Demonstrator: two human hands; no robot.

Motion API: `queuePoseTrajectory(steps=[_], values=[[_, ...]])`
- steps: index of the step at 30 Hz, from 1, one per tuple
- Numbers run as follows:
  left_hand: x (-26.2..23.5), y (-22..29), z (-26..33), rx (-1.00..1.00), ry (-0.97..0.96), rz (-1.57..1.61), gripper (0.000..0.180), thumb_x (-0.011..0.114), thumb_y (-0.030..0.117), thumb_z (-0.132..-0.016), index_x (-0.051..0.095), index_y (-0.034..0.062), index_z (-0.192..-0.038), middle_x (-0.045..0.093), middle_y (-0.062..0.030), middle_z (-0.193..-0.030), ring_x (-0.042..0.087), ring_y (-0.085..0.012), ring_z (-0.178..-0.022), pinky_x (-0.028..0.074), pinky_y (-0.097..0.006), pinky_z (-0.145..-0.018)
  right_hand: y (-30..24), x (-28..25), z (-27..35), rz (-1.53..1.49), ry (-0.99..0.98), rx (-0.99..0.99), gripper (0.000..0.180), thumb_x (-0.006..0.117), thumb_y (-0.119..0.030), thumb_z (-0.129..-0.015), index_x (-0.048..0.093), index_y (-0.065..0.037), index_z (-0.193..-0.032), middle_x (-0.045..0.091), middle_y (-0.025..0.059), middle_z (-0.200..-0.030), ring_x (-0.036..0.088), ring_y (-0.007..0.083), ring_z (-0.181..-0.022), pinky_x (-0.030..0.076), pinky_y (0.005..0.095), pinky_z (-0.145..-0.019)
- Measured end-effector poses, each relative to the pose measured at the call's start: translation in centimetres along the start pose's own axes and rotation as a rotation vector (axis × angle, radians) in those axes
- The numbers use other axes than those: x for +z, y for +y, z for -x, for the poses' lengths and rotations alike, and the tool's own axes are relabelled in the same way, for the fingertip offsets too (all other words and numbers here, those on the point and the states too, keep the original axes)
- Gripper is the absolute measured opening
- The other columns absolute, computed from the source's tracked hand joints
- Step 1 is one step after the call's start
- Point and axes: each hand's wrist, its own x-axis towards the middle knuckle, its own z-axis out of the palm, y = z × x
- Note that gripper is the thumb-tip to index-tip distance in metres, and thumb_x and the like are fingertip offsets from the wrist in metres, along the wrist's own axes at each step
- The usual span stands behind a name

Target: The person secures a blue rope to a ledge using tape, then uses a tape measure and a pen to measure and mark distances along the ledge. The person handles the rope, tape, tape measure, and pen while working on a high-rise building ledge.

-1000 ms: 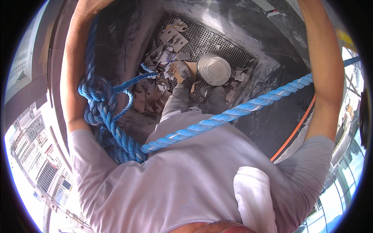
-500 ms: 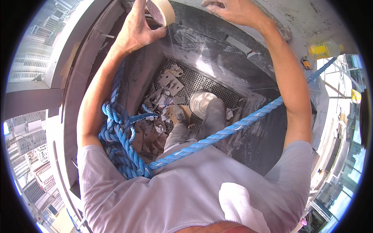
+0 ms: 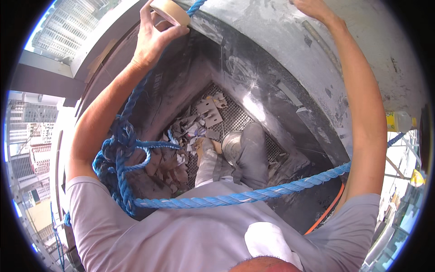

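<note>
A roll of cream-coloured tape (image 3: 171,12) is gripped between the thumb and fingers of my left hand (image 3: 156,40), up at the top left against the wall. My right hand (image 3: 316,8) reaches to the top edge, over the grey concrete surface (image 3: 362,27). Its fingers are mostly cut off by the frame, so what they do is hidden. Across the front of my grey shirt runs a thick blue rope (image 3: 244,197), ending at a bulky knot (image 3: 121,152) beside my left arm.
Below, my legs stand in a dark-walled pit with a grid floor (image 3: 235,119), scattered torn scraps (image 3: 174,165) and a round pale bucket (image 3: 232,146). A yellow-labelled bottle (image 3: 399,122) lies at the right. An orange cord (image 3: 327,209) passes near my right arm. Tall buildings (image 3: 68,29) show far below, left.
My view has shifted. My left hand, still gripping the tape roll, sits a little further left; my right hand has moved up and right, its fingers now largely out of frame. The orange cord has come into sight.
</note>
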Motion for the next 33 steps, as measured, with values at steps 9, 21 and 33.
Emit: queuePoseTrajectory(steps=[9, 21, 33], values=[[-2.7, -1.1, 1.1, -0.358, 0.205, 0.467, 0.090, 0.071, 0.001, -0.095, 0.013, 0.0044, -0.164, 0.046, -0.0286, -0.148, 0.065, -0.0425, -0.130, 0.063, -0.058, -0.109, -12.9, 12.5, -5.3, -0.044, 0.016, -0.431, 0.055, 0.043, -0.036, -0.116, 0.051, -0.010, -0.164, 0.056, 0.0115, -0.165, 0.050, 0.0315, -0.155, 0.039, 0.0495, -0.128], [0.1, -0.4, 1.1, -0.326, 0.356, 0.329, 0.113, 0.088, 0.008, -0.083, 0.017, 0.0148, -0.170, 0.042, -0.0266, -0.150, 0.062, -0.0370, -0.130, 0.066, -0.055, -0.102, -15.5, 20.1, -21.9, -0.202, -0.071, -0.500, 0.065, 0.032, -0.042, -0.116, 0.033, -0.010, -0.174, 0.034, 0.0107, -0.180, 0.029, 0.0321, -0.168, 0.022, 0.0657, -0.134], [-0.5, -2.7, 0.7, -0.247, 0.281, 0.177, 0.122, 0.085, 0.010, -0.072, 0.015, 0.0139, -0.172, 0.046, -0.0249, -0.151, 0.067, -0.0310, -0.120, 0.061, -0.049, -0.104, -17.2, 17.4, -21.1, -0.243, 0.053, -0.611, 0.057, 0.045, -0.033, -0.114, 0.049, -0.010, -0.166, 0.043, 0.0140, -0.175, 0.037, 0.0347, -0.164, 0.028, 0.0619, -0.133]])
